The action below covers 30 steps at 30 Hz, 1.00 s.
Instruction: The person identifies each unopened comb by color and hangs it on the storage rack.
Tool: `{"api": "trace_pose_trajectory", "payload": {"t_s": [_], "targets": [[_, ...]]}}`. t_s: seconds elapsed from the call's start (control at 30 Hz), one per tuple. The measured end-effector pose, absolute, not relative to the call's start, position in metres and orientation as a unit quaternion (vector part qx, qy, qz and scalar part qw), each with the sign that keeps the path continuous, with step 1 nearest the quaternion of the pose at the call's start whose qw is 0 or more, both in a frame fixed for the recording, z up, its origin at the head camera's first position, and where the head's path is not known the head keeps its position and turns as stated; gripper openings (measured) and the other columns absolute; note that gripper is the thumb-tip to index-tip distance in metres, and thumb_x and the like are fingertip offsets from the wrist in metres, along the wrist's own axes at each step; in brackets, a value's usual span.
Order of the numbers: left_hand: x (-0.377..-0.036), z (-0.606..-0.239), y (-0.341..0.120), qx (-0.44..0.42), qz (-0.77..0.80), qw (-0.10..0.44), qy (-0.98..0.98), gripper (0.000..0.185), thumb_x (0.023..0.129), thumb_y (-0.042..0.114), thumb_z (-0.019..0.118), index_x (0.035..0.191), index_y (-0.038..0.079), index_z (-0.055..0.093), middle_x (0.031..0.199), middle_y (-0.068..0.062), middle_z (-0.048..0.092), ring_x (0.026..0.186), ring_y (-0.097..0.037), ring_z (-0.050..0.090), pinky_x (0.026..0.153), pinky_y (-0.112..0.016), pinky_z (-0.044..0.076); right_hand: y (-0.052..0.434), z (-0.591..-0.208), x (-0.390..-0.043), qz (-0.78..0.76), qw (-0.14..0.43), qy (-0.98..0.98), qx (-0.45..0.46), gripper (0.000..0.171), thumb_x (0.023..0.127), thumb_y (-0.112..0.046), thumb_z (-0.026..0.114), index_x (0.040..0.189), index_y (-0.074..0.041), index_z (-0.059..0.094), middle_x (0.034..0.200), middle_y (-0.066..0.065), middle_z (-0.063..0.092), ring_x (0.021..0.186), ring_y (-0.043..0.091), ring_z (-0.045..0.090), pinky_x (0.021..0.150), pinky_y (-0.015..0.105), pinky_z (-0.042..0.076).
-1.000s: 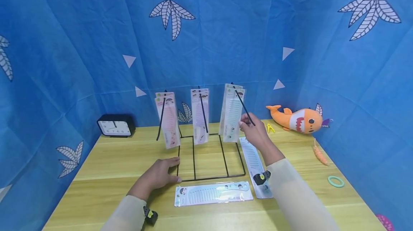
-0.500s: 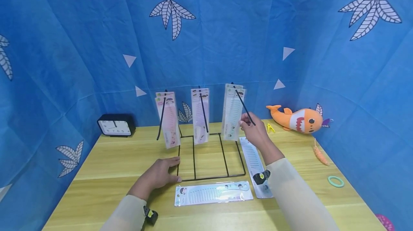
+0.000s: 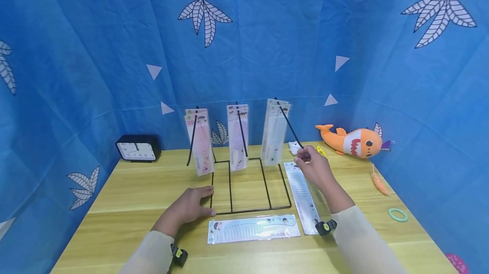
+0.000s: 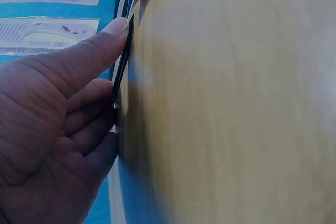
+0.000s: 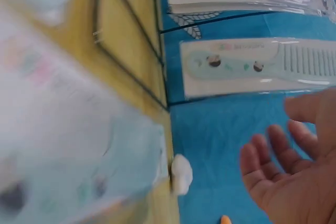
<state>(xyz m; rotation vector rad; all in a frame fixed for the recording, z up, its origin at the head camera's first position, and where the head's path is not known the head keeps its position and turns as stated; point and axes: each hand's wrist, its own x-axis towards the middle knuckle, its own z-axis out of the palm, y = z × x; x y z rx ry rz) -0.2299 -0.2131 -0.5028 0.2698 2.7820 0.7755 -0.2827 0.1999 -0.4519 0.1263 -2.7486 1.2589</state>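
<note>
1. The right hand (image 3: 315,164) had moved away from the packaged combs (image 3: 276,131) hanging on the right hook (image 3: 289,124) of the wire rack (image 3: 248,185); half a second before, it was touching them.
2. Now this hand was lower, toward 4 o'clock from the combs, near the tip of the hook, with fingers relaxed and holding nothing.
3. A small white object (image 3: 293,147) became visible on the table (image 3: 130,193) where the hand was before.
4. The left hand (image 3: 189,207) stayed flat on the table, fingers straight, pressing the rack's front left corner.
5. Two comb packs (image 3: 254,229) lay on the table at 6 o'clock from the rack, not moved.
</note>
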Motion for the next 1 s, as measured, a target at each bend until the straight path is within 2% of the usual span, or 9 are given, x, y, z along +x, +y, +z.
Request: {"api": "trace_pose_trajectory", "payload": {"t_s": [0.13,0.33,0.6,0.7,0.87,1.0], "targets": [[-0.231,-0.504,-0.212,0.096,0.267,0.124,0.951,0.075,0.09,0.032,0.091,0.156,0.013,0.062,0.17,-0.007,0.051,0.16,-0.04,0.042,0.131,-0.058,0.038,0.21,-0.465,-0.262,0.342,-0.011,-0.939,0.034,0.049,0.107,-0.03,0.071,0.144,0.0,0.058,0.138,0.022,0.067,0.127,0.04,0.065,0.103,0.057,0.06],[-0.23,-0.504,-0.214,0.091,0.262,0.12,0.953,0.074,0.089,0.033,0.091,0.155,0.014,0.062,0.17,-0.005,0.051,0.16,-0.04,0.042,0.131,-0.059,0.037,0.218,-0.483,-0.238,0.263,-0.099,-0.96,0.014,0.082,0.1,-0.043,0.08,0.158,0.003,0.046,0.14,0.026,0.063,0.121,0.037,0.065,0.104,0.062,0.058],[-0.23,-0.503,-0.214,0.095,0.266,0.117,0.952,0.073,0.09,0.031,0.091,0.155,0.012,0.062,0.169,-0.006,0.051,0.16,-0.04,0.042,0.131,-0.059,0.038,0.207,-0.491,-0.228,0.22,-0.104,-0.97,-0.017,0.098,0.095,-0.048,0.083,0.16,0.011,0.04,0.141,0.031,0.058,0.115,0.037,0.062,0.106,0.064,0.056],[-0.23,-0.504,-0.216,0.096,0.264,0.115,0.953,0.074,0.09,0.031,0.091,0.155,0.012,0.062,0.169,-0.007,0.051,0.159,-0.04,0.043,0.13,-0.059,0.038,0.202,-0.491,-0.226,0.203,-0.105,-0.973,-0.025,0.1,0.092,-0.047,0.087,0.157,0.014,0.041,0.134,0.03,0.06,0.11,0.037,0.062,0.099,0.059,0.06],[-0.23,-0.503,-0.215,0.098,0.263,0.115,0.953,0.074,0.09,0.031,0.091,0.155,0.012,0.062,0.169,-0.007,0.051,0.159,-0.041,0.043,0.13,-0.059,0.038,0.201,-0.488,-0.226,0.188,-0.115,-0.974,-0.049,0.099,0.089,-0.039,0.09,0.152,0.019,0.042,0.121,0.029,0.062,0.096,0.033,0.062,0.078,0.047,0.063],[-0.23,-0.503,-0.214,0.102,0.261,0.114,0.953,0.074,0.09,0.032,0.091,0.155,0.011,0.062,0.169,-0.007,0.051,0.159,-0.041,0.043,0.13,-0.059,0.039,0.206,-0.487,-0.226,0.196,-0.133,-0.969,-0.066,0.104,0.09,-0.037,0.089,0.156,0.022,0.033,0.124,0.033,0.064,0.092,0.032,0.064,0.074,0.044,0.063]]}}
